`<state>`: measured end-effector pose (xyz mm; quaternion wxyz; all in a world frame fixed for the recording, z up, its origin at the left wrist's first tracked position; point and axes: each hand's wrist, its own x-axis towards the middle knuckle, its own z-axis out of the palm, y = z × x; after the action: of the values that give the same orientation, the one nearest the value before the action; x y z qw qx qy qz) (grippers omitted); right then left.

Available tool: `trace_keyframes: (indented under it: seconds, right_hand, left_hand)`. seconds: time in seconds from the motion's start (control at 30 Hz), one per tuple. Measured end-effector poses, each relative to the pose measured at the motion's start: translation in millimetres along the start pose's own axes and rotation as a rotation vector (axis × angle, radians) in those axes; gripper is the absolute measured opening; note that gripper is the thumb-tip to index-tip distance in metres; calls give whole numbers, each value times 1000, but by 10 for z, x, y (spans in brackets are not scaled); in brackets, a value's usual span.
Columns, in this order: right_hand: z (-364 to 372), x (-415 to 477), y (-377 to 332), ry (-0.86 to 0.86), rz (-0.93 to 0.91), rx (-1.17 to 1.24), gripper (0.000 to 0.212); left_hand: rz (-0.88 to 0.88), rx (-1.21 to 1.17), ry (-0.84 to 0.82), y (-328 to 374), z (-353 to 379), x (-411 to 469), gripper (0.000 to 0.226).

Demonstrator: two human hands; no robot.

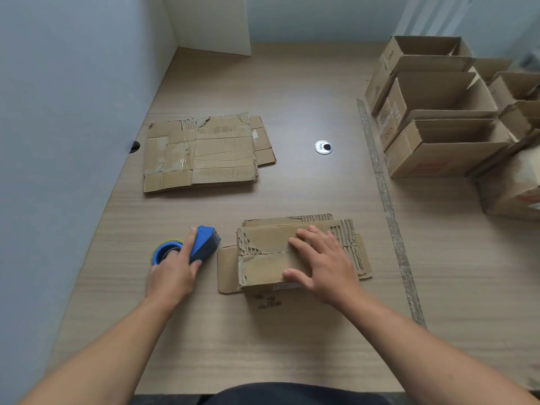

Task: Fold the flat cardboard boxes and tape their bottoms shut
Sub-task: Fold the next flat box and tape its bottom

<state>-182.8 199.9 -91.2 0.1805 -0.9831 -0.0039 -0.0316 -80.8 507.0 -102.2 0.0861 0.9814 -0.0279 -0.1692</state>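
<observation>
A folded cardboard box (263,258) stands bottom-up on the wooden table (292,346) in front of me, its bottom flaps closed. My right hand (321,264) presses flat on those flaps with spread fingers. Left of the box lies a blue tape dispenser (204,244) with a roll of tape (163,251). My left hand (175,270) grips the dispenser, index finger along its top. A stack of flat cardboard boxes (204,153) lies farther back on the left.
Several folded open boxes (438,112) stand in a group at the right, past a grey seam (388,206) in the table. A round cable grommet (323,147) sits mid-table. A wall (58,141) borders the table's left side.
</observation>
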Motion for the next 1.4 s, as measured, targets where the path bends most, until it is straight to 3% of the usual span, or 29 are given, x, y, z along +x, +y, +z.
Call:
trace_keyframes:
  seconds: [0.13, 0.3, 0.4, 0.5, 0.57, 0.63, 0.83, 1.1, 1.27, 1.4]
  right_hand:
    - [-38, 14, 4, -42, 26, 87, 81]
    - [-126, 19, 12, -14, 48, 293, 67]
    - [-193, 19, 22, -20, 58, 414, 63]
    - [-238, 33, 8, -35, 73, 483, 60]
    - [-252, 40, 11, -32, 76, 514, 58]
    - [-257, 32, 35, -18, 83, 563, 57]
    - [-203, 12, 93, 43, 48, 603, 52]
    - [-120, -11, 124, 21, 18, 556, 41]
    - [-147, -22, 120, 6, 28, 579, 39]
    - [-234, -27, 91, -21, 17, 620, 48]
  left_hand:
    - [16, -63, 25, 80, -91, 0, 69]
    - [230, -105, 136, 247, -496, -95, 70]
    - [455, -66, 320, 311, -701, -150, 65]
    - [825, 58, 468, 379, -786, -192, 57]
    - [1029, 106, 490, 460, -758, -202, 51]
    - [1116, 107, 469, 569, -691, -200, 49]
    - [1215, 109, 405, 803, -512, -170, 63]
    - [1282, 205, 417, 821, -451, -131, 46]
    - [1302, 252, 436, 849, -499, -172, 61]
    - [1314, 252, 420, 896, -555, -178, 53]
